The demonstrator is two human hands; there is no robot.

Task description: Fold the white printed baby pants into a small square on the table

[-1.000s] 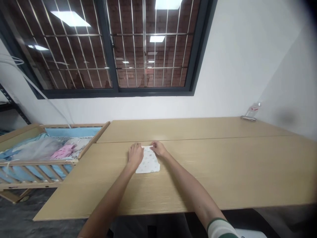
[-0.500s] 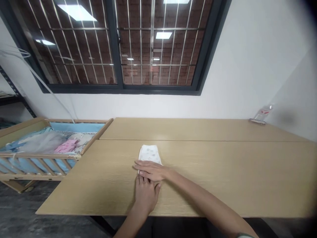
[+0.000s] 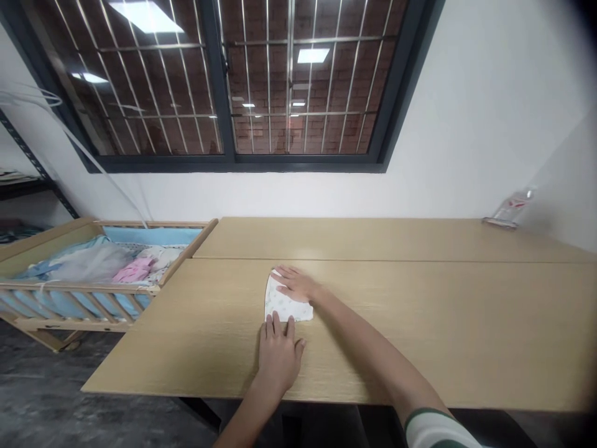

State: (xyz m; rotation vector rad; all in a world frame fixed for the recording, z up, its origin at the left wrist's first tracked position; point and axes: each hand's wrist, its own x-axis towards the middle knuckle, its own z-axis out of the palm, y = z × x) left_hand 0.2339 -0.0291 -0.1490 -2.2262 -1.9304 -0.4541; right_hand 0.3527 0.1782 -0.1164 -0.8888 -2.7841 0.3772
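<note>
Cloth, one piece, lies under the flat, spread right hand; the left hand, unclenched, touches its near edge; one crib stands at left.

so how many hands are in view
2: the right hand lies over the far part of the white patterned cloth, and the left hand is at the cloth's near edge.

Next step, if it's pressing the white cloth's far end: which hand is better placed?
Right, I'd say: the right hand lies spread over the far part of the white cloth, while the left hand is at its near edge.
</note>
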